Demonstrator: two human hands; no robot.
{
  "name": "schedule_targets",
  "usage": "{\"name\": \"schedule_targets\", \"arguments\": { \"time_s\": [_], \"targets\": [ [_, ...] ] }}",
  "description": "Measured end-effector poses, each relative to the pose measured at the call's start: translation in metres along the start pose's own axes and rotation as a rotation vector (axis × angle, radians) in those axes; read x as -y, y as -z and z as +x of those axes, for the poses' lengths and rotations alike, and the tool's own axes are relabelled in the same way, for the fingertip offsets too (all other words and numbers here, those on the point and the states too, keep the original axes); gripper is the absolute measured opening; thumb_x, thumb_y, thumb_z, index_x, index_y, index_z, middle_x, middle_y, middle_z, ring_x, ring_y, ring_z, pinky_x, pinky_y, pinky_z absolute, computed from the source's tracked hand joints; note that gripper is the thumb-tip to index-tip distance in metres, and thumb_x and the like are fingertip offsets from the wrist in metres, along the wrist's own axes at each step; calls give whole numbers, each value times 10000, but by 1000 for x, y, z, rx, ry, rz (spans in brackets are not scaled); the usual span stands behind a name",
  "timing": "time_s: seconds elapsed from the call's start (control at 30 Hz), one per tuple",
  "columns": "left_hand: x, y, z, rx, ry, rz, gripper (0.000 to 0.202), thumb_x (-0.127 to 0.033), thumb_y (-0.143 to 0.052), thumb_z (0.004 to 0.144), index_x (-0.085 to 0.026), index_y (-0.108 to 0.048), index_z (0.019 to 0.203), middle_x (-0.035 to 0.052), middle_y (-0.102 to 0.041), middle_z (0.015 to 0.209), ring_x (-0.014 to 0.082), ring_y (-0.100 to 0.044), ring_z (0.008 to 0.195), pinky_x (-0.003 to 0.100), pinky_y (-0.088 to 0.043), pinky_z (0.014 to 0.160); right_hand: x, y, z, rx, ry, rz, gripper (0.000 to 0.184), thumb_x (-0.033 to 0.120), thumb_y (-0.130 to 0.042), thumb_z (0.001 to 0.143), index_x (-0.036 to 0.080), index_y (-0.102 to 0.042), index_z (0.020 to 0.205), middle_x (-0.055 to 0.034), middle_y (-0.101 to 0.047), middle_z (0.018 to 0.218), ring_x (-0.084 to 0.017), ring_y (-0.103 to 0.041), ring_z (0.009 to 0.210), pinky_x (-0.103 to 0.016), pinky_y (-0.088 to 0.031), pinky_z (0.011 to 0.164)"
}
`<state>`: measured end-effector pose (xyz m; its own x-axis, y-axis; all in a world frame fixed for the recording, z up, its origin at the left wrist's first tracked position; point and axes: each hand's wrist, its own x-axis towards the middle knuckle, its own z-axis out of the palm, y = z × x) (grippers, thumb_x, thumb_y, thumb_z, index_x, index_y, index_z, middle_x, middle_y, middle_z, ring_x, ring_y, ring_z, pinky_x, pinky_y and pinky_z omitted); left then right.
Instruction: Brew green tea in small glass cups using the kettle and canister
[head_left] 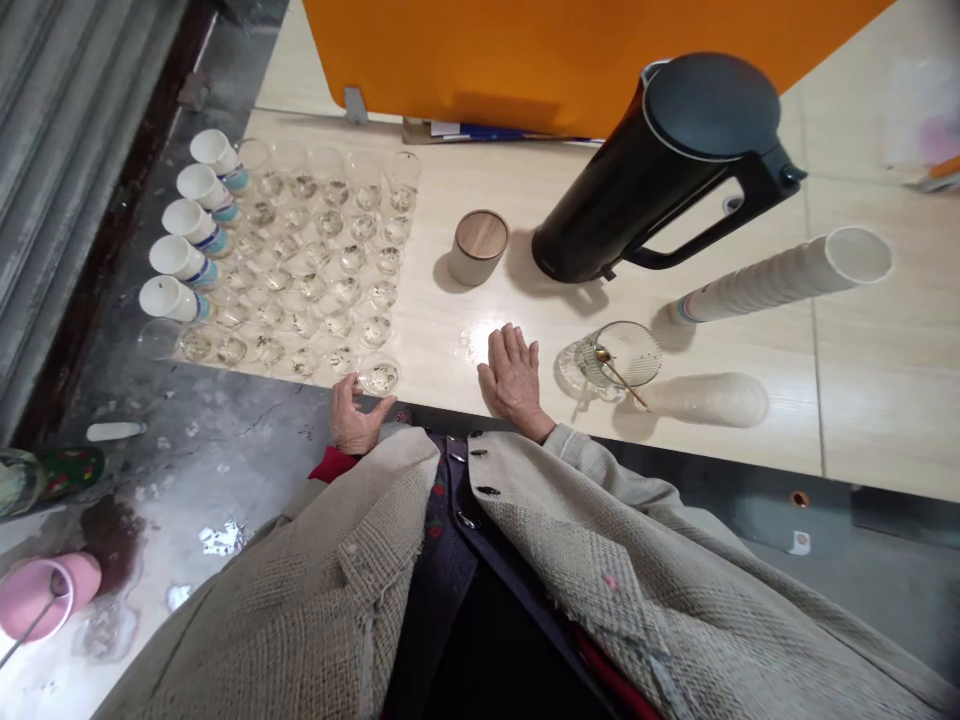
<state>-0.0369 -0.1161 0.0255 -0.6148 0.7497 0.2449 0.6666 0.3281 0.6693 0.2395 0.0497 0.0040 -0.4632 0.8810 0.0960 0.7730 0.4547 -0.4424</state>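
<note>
My left hand (pixel 354 415) pinches the rim of a clear plastic cup (pixel 379 377) with tea leaves in it, at the table's front edge. That cup stands at the near right corner of a block of several similar clear cups (pixel 315 260). My right hand (pixel 514 378) lies flat on the pale wooden table (pixel 862 400), fingers stretched out, holding nothing. Just right of it lies a glass mug (pixel 616 356) with a gold spoon in it.
A black thermos jug (pixel 667 165) stands behind the mug, with a round wood-lidded canister (pixel 479 246) to its left. Two sleeves of stacked cups, white (pixel 787 275) and clear (pixel 705 398), lie at right. White paper cups (pixel 191 225) line the block's left side. An orange panel (pixel 525 50) stands behind.
</note>
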Motion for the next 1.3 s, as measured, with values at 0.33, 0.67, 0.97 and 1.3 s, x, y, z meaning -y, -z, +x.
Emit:
{"name": "schedule_targets", "arguments": {
  "time_s": [0.33, 0.67, 0.97, 1.3],
  "targets": [
    [3, 3, -4, 16, 41, 21, 450, -420, -908, 772, -216, -673, 1097, 64, -721, 1030, 213, -708, 890, 309, -545, 716, 48, 16, 6, 262, 526, 344, 383, 428, -484, 1110, 257, -735, 1344, -125, -682, 1513, -314, -574, 1443, -661, -309, 1300],
    [7, 0, 1, 35, 42, 9, 357, -373, -855, 833, -215, -667, 1092, 56, -711, 1035, 188, -671, 836, 314, -550, 771, 75, -15, 27, 394, 633, 301, 480, 443, -499, 1114, 257, -628, 1537, -109, -606, 1626, -313, -490, 1541, -681, -225, 1334],
    [5, -3, 5, 33, 38, 19, 323, -452, -790, 892, -223, -673, 1086, 51, -703, 1008, 180, -645, 803, 303, -538, 749, 85, -14, 30, 433, 611, 257, 540, 418, -492, 1106, 259, -538, 1620, -112, -552, 1675, -329, -446, 1577, -693, -167, 1351],
    [3, -5, 10, 18, 68, -11, 262, -415, -745, 892, -221, -650, 1042, 39, -689, 982, 164, -621, 732, 327, -556, 787, 86, -16, 31, 416, 653, 197, 624, 469, -519, 1104, 206, -462, 1667, -156, -495, 1710, -344, -414, 1592, -677, -134, 1358]
  ]
}}
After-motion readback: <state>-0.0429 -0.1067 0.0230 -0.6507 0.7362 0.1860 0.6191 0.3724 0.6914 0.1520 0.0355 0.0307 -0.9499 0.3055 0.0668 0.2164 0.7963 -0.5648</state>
